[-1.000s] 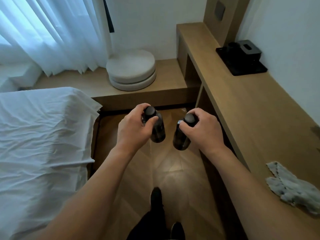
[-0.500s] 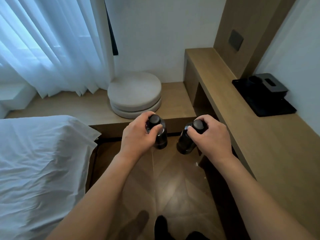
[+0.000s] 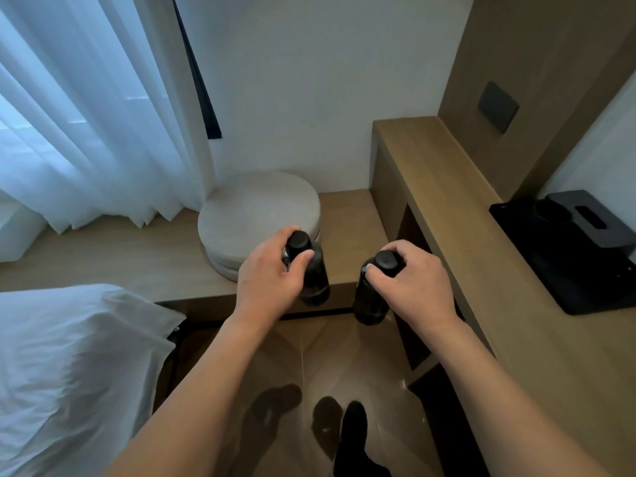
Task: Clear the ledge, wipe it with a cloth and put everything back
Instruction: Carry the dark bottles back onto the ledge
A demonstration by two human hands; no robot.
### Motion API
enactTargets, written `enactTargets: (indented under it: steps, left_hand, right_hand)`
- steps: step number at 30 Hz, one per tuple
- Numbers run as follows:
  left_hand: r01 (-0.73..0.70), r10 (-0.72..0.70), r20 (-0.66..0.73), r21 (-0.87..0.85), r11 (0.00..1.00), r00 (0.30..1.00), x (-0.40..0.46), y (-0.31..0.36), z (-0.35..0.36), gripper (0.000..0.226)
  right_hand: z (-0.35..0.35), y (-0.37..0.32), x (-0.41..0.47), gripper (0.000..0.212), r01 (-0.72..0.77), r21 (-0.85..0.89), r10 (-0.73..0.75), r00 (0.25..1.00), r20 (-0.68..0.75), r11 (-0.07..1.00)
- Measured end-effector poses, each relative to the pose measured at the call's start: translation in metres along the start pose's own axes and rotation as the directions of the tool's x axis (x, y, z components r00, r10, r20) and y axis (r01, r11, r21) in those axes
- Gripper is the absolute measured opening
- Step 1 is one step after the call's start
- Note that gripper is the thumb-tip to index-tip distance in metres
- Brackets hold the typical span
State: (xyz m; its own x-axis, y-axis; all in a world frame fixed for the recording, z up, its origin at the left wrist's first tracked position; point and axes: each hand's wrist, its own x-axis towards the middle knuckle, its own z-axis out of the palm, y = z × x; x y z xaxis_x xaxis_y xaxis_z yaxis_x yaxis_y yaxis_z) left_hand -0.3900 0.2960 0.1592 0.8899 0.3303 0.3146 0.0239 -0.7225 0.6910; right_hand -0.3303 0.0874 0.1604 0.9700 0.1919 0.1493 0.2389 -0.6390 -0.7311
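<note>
dark bottles [image 3: 311, 270] gripped, one per hand [image 3: 272, 273].

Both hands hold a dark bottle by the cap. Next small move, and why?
Probably set both bottles down on the low wooden platform ahead. The left hand grips the left bottle and the right hand grips the right bottle, both in the air over the floor, while the black tray sits on the ledge.

A white bed [image 3: 69, 366] lay at the left, sheer curtains [image 3: 86, 115] hung behind it, and two round cushions [image 3: 254, 208] sat stacked on the low wooden bench [image 3: 103, 256].
</note>
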Motion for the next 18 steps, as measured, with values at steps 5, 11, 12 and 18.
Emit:
enactTargets:
  steps: [5,11,12,18]
  left_hand:
    - [-0.007,0.007,0.017,0.001,1.000,1.000,0.092,0.000,0.021,0.028]
    - [0.030,-0.030,0.005,-0.008,1.000,1.000,0.179,-0.009,0.043,0.035]
    - [0.036,-0.036,0.015,-0.004,0.999,0.999,0.193,-0.012,0.047,0.035]
    - [0.015,-0.015,0.063,0.007,1.000,0.998,0.276,-0.034,0.075,0.024]
  right_hand:
    - [0.001,-0.001,0.099,0.016,0.011,-0.022,-0.011,1.000,0.017,1.000]
    - [0.007,-0.001,0.187,0.015,-0.021,0.009,0.021,1.000,0.010,1.000]
    - [0.009,0.000,0.201,0.015,-0.029,0.010,0.028,1.000,0.007,1.000]
    - [0.035,0.008,0.280,0.014,-0.086,-0.024,0.087,0.995,0.039,0.996]
